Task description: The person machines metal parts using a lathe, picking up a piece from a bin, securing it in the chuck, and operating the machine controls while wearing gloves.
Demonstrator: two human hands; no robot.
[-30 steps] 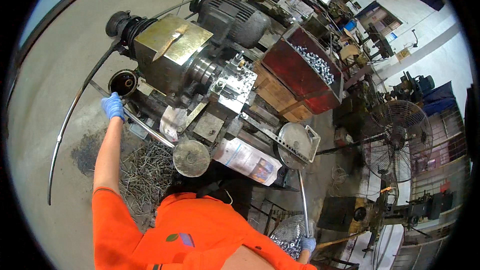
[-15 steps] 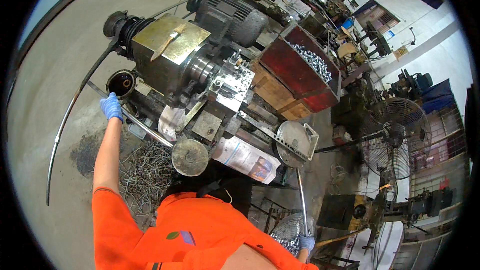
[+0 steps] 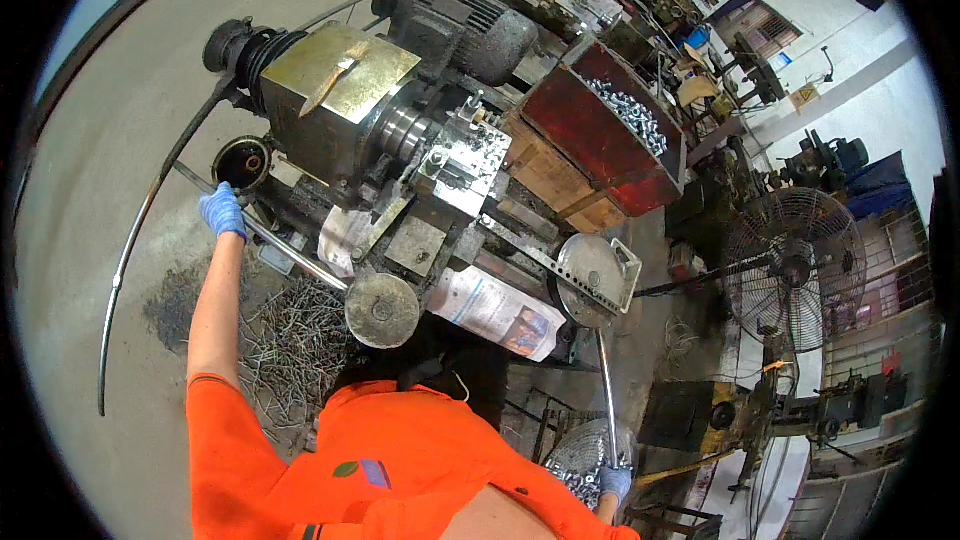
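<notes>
My left hand (image 3: 222, 211), in a blue glove, is closed around a long metal lever (image 3: 298, 257) beside an open round housing (image 3: 243, 162). That lever slants down to a worn round disc (image 3: 382, 311) at the machine's front. At the lower right my right hand (image 3: 616, 483), also gloved in blue, grips the lower end of a shiny steel handle rod (image 3: 608, 390). Its upper end meets a larger round metal plate (image 3: 588, 275). Between my arms stands a lathe-like machine with a chuck-like spindle (image 3: 404, 132) and a metal-chip-strewn slide (image 3: 468, 168).
Behind the slide, a dark red bin (image 3: 590, 130) holds small shiny metal parts. A mesh basket (image 3: 585, 430) of similar parts sits by my right hand. Thin metal rods (image 3: 290, 340) lie piled on the floor. A large fan (image 3: 795, 270) stands at right, and a motor (image 3: 465, 30) sits behind.
The view has shifted very slightly. Both hands keep their grip on the levers, with no clear movement of either.
</notes>
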